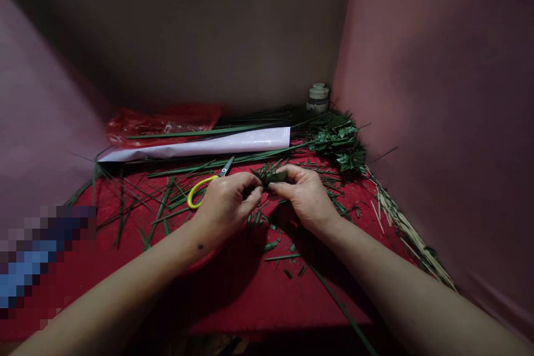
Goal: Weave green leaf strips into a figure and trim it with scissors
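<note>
Over the middle of the red-covered table, my left hand [231, 198] and my right hand [307, 196] are close together, both pinching a small folded piece of green leaf strip [275, 176]. Thumbs and forefingers press on it from either side, hiding part of its shape. Just beyond my left hand lie scissors with yellow handles [192, 196], their blades pointing away and partly covered by the hand. Cut green leaf bits [271, 246] are scattered on the cloth below my hands.
A rolled white sheet [250, 140] lies across the back, before a red plastic bag [167, 122]. At back right are dark green woven leaf pieces [344, 142] and a pale jar [317, 98]. Thin sticks [409, 228] line the right edge. Walls rise on both sides.
</note>
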Available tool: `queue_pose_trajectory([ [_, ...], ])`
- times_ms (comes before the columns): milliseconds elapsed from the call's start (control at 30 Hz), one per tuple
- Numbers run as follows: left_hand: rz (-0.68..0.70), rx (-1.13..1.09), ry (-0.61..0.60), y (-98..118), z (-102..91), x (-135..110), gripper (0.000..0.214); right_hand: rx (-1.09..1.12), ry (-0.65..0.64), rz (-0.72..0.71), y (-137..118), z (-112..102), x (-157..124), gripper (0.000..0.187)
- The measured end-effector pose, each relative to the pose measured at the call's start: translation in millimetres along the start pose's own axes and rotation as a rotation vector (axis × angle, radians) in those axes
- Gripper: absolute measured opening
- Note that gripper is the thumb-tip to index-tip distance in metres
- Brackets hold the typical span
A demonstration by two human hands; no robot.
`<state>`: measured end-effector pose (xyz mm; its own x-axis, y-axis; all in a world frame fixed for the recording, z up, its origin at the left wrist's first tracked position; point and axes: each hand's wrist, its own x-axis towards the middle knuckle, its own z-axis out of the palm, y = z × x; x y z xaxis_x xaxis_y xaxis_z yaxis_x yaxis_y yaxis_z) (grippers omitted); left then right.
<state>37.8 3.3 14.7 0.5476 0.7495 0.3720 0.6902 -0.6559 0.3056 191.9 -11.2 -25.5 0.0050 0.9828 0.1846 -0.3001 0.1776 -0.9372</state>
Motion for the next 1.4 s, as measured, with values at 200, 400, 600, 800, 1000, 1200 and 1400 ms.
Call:
queue_pose_trajectory([
  [200,0.033,0.058,0.048,1,3.8,0,0.015,-0.002,0.002,-0.002,-1,0,-1,0.008],
  [400,0.071,0.111,0.077,1,4.4,0,0.013,-0.034,0.026,-0.035,-1,1,-2,0.008],
  [600,0.044,0.093,0.102,1,5.6,0,0.013,0.002,0.048,-0.026,0,3,-2,0.008],
  [800,0.003,0.046,0.121,2,7.3,-2,0.015,0.033,0.063,-0.012,-1,5,-3,0.008],
  [1000,-0.033,0.006,0.119,2,10.1,-1,0.013,0.015,0.091,-0.023,-1,6,-3,0.007],
  [1200,-0.188,-0.251,0.114,1,12.2,-1,0.012,0.023,0.118,-0.017,-3,5,-4,0.008],
  [1400,-0.216,-0.368,0.021,-3,10.1,1,0.017,0.036,0.11,-0.037,-4,5,-3,0.007],
])
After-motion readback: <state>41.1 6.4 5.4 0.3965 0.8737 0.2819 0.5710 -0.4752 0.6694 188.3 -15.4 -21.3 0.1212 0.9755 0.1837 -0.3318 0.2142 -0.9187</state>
